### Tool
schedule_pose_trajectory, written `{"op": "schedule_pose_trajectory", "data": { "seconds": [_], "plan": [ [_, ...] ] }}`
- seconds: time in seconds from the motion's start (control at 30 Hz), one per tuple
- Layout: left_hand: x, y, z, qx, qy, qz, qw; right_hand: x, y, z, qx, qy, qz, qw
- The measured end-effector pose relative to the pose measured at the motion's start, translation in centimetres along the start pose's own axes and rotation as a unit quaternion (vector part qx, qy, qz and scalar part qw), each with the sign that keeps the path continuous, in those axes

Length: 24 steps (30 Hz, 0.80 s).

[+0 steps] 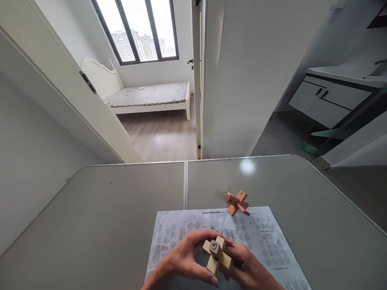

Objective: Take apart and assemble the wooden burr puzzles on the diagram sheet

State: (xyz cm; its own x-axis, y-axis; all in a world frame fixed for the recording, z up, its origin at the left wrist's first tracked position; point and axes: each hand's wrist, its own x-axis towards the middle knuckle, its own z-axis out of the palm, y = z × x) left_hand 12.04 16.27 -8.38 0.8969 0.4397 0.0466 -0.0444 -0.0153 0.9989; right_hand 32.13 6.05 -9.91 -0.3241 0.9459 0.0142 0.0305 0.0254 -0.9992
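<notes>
A pale wooden interlocking burr puzzle (215, 254), with a dark mark on the end of one block, is between my two hands above the paper sheet. My left hand (189, 253) curves round its left side, thumb below and fingers over the back. Fingers of my right hand (244, 262) are folded against its right side and underneath, partly hidden. Beneath both hands lies a printed instruction sheet (166, 221) with rows of small diagrams. At its top edge rests a smaller reddish-brown wooden puzzle (238, 203) of crossed pieces, marked with numbers.
The grey tabletop (90, 225) has a pale seam and rounded far corners. Beyond it, a doorway opens on a room with a white bed (151, 94) under a window (139, 32). At right stands a white sink cabinet (329, 96).
</notes>
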Motion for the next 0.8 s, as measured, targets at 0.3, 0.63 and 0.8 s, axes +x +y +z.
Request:
{"op": "schedule_pose_trajectory", "data": {
  "seconds": [0.3, 0.63, 0.8],
  "plan": [
    [-0.4, -0.6, 0.3, 0.06, 0.051, 0.04, 0.996, -0.1, 1.8, 1.1, -0.112, 0.132, -0.033, 0.984],
    [-0.7, -0.1, 1.8, 0.195, 0.164, -0.069, 0.965, -0.9, 4.6, 1.8, -0.125, 0.205, 0.025, 0.97],
    [-0.6, 0.2, 1.9, 0.186, 0.178, -0.066, 0.964, -0.7, 4.3, 2.1, -0.103, 0.207, 0.036, 0.972]
  ]
}}
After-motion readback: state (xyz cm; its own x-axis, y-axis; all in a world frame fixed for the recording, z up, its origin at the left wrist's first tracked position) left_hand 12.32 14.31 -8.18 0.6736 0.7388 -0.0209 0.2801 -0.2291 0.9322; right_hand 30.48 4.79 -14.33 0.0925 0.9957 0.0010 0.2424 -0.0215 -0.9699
